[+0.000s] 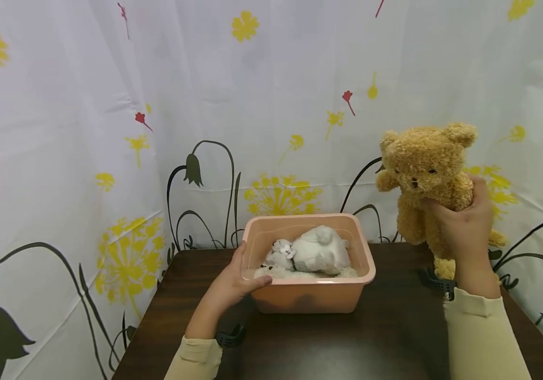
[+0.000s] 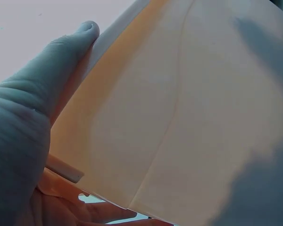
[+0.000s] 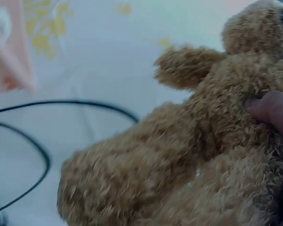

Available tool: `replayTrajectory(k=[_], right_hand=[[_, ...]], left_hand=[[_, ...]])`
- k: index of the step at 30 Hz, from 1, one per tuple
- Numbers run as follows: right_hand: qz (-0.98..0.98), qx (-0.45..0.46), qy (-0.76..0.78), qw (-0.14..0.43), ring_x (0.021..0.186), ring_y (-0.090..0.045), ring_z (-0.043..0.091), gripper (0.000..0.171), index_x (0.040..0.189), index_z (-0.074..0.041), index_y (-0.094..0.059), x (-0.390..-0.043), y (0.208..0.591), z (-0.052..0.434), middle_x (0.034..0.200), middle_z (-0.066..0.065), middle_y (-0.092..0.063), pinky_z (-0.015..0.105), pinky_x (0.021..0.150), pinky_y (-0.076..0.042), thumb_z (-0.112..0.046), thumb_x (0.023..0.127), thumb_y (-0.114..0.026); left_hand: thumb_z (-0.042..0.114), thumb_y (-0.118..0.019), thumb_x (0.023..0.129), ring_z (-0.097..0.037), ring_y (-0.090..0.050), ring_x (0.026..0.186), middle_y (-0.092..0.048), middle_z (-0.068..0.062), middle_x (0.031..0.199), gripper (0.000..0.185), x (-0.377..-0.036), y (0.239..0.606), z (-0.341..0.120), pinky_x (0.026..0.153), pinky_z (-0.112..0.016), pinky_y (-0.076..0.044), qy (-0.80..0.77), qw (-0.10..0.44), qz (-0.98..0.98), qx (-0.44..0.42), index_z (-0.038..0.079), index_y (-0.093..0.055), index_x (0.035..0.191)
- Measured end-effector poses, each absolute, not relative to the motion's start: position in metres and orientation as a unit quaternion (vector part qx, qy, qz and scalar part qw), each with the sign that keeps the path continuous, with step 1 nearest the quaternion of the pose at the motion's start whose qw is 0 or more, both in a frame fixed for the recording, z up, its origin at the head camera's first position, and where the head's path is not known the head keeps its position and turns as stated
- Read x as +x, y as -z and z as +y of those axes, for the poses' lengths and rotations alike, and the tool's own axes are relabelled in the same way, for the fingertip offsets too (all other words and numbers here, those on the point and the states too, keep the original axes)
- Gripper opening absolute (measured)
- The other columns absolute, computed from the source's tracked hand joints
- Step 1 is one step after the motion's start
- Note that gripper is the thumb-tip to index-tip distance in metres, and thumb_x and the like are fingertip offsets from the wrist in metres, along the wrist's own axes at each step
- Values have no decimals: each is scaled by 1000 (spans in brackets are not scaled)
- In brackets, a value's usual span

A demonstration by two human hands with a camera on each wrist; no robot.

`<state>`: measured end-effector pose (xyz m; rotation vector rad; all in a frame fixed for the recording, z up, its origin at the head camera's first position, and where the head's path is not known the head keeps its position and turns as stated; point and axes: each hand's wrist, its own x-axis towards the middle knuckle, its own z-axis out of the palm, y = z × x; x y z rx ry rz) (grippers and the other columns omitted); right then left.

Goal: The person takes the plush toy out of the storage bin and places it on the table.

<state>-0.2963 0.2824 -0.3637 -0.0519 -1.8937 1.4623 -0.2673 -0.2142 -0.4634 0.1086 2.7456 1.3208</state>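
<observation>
The brown teddy bear [image 1: 426, 179] was up in the air to the right of the pink plastic bin [image 1: 365, 264], well clear of the dark table [image 1: 395, 338], upright and facing roughly toward the person. It looked light and thoroughly soft, shaggy pile over loose stuffing, so I judged it would squash under any squeeze and its legs would flop; nothing about it seemed slippery or breakable. The middle of the body seemed the sensible place to hold it, and that was where the right hand [image 1: 466, 224] had it, fingers and thumb wrapped round the torso from behind and below, with the head and ears above the hand and the legs dangling under it. From the right wrist, one fingertip [image 3: 273, 110] was sunk into the fur of the bear [image 3: 193, 160].

The left hand [image 1: 233, 285] gripped the bin at its near left corner, thumb [image 2: 61, 56] hooked over the rim [image 2: 113, 33] and the fingers under the lip against the outer wall. A white plush toy [image 1: 316, 253] lay inside. A flowered curtain [image 1: 110, 132] hung behind.
</observation>
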Motion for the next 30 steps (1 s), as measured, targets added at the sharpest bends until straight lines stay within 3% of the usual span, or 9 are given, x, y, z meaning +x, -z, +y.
replayTrajectory(k=[3,7,11,14,19,22,24,27,30], right_hand=[[-744,-42,-571,343,134,-57,14,83,159,-27,-47,-303,385,291,155,-7,-49,30,102,-51,-17,89,-91],[-775,-64,-556,293,147,-49,26,92,165,-27,-33,-309,414,292,166,8,-40,48,113,-46,-20,92,-88],[-781,-77,-561,263,162,-33,35,93,169,-19,-23,-316,433,292,176,16,-28,64,121,-36,-19,96,-82],[-778,-88,-570,246,168,-17,34,93,171,-12,-17,-321,444,293,182,16,-14,66,128,-28,-17,99,-76],[-771,-110,-591,210,170,-5,36,94,172,-9,-10,-328,468,293,183,18,-4,67,131,-21,-21,102,-72],[-765,-116,-602,196,169,-12,38,94,171,-9,-10,-330,485,291,182,21,-7,65,129,-25,-22,102,-72],[-769,-111,-600,192,164,-23,38,92,170,-9,-12,-330,496,291,178,22,-15,62,123,-33,-22,102,-72],[-779,-88,-589,197,146,-45,31,83,167,-9,-21,-332,510,291,167,19,-33,42,109,-47,-18,103,-73],[-781,-59,-586,208,126,-56,20,75,164,-11,-31,-337,522,290,157,13,-45,27,91,-51,-13,102,-75]], left_hand=[[66,-88,83,-47,-47,154,-36,-27,174,133,-269,461,-217,120,-72,-39,-431,48,901,35,25,-4,178],[67,-89,82,-47,-47,154,-35,-27,174,135,-267,460,-217,121,-73,-38,-431,48,901,30,24,-4,177],[66,-89,82,-48,-44,156,-32,-27,175,133,-266,461,-215,121,-73,-37,-431,45,901,32,25,-5,178],[65,-88,83,-48,-44,156,-32,-26,176,132,-265,462,-213,121,-73,-37,-430,44,901,33,24,-5,178],[64,-89,83,-47,-45,155,-33,-25,176,132,-262,461,-212,121,-74,-38,-430,44,901,29,23,-6,177],[65,-89,83,-47,-45,156,-33,-24,176,132,-262,461,-212,120,-74,-38,-430,44,901,28,23,-6,177],[68,-88,82,-47,-45,156,-33,-24,176,133,-262,461,-212,120,-74,-38,-429,45,902,30,24,-6,178],[69,-87,82,-46,-45,156,-33,-25,176,134,-263,462,-211,121,-73,-38,-426,44,903,33,24,-6,178],[65,-88,83,-46,-46,155,-34,-26,175,132,-264,461,-212,121,-72,-38,-428,41,902,34,23,-6,178]])
